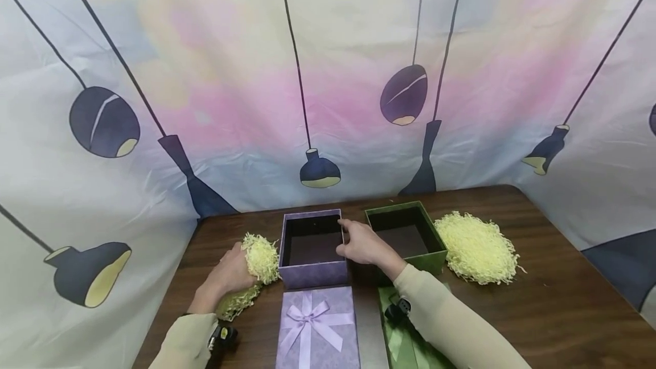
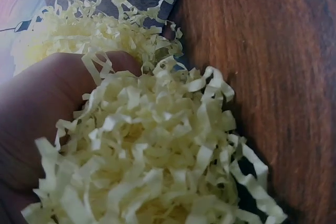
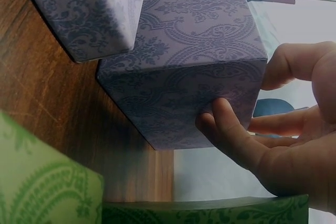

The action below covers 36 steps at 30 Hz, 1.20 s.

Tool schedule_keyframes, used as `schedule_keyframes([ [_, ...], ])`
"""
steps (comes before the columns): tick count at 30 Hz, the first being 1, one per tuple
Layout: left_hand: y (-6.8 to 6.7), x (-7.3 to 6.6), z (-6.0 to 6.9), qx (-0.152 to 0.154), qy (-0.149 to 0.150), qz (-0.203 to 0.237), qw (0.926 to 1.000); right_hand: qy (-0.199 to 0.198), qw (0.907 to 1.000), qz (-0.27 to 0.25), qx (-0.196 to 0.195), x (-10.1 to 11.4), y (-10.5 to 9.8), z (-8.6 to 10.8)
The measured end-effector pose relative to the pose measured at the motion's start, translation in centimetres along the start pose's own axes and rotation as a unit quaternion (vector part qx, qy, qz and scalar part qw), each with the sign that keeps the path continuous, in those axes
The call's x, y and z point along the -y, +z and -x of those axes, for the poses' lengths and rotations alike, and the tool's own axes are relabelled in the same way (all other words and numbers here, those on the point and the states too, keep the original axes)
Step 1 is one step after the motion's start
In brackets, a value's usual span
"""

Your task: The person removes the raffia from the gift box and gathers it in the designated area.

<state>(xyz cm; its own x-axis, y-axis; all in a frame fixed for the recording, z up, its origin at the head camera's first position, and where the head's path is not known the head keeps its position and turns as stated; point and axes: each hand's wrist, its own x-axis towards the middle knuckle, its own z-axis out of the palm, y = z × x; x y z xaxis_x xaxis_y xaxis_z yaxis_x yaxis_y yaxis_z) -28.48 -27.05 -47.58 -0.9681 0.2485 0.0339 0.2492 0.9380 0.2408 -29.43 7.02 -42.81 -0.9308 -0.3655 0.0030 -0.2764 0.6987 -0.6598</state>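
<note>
My left hand [image 1: 229,271] grips a bunch of pale yellow shredded paper [image 1: 262,258] just left of a purple patterned box [image 1: 312,275]. In the left wrist view, the crinkled paper strips [image 2: 152,145] bulge out of that hand and hide most of its fingers. The purple box stands lidless, dark inside, with no paper visible in it. My right hand [image 1: 366,244] holds the box's right wall at the rim. Seen from the right wrist, some fingertips [image 3: 223,111] lie against the outer wall, and another digit reaches over the rim.
A purple lid [image 1: 344,300] with a ribbon bow lies in front of the purple box. To the right stands an open green box [image 1: 434,262], with a green lid [image 1: 397,346] under my right forearm. A yellow shredded-paper pile [image 1: 476,249] lies farther right on the wooden table [image 1: 558,312].
</note>
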Motion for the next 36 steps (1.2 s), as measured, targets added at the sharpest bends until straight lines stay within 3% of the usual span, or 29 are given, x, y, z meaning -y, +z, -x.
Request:
schedule_keyframes([
  [14,0.7,-0.7,0.4,0.021,-0.033,-0.006,0.9992,-0.008,0.9998,0.014,-0.008,-0.1,0.3,0.1],
  [36,1.5,-1.6,0.2,0.035,-0.061,-0.064,0.9955,-0.009,0.9995,0.029,-0.011,0.2,-0.1,-0.1],
])
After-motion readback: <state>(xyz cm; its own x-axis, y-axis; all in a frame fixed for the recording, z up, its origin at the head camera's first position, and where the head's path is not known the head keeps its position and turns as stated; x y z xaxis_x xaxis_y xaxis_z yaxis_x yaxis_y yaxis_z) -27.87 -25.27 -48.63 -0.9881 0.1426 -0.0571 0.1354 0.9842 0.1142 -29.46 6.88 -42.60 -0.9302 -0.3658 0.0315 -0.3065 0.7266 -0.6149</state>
